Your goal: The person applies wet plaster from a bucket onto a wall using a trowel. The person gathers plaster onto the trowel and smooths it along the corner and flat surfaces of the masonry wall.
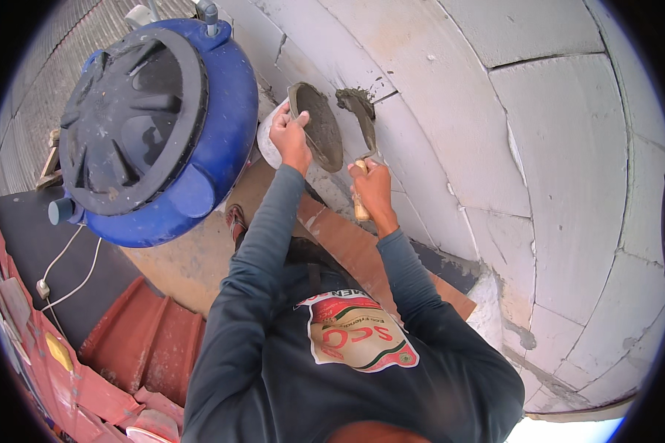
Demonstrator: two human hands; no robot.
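Observation:
My left hand (291,137) grips the rim of a round white bucket (268,139), its fingers outside and thumb over the edge. The bucket is tilted toward the wall, and grey wet mortar (319,129) coats its inside. My right hand (373,188) is closed around the wooden handle of a trowel (366,134). The trowel's mortar-smeared blade points away from me against the block wall (421,140). At the blade's far end, a dark patch of mortar (353,97) sits at a joint between blocks.
A blue water tank (233,96) with a black lid (129,118) stands close on the left. A grey pipe elbow (208,13) rises behind it. Brown boards (347,244) lie along the wall's foot. Red metal sheets (144,332) and a white cable (89,273) are at lower left.

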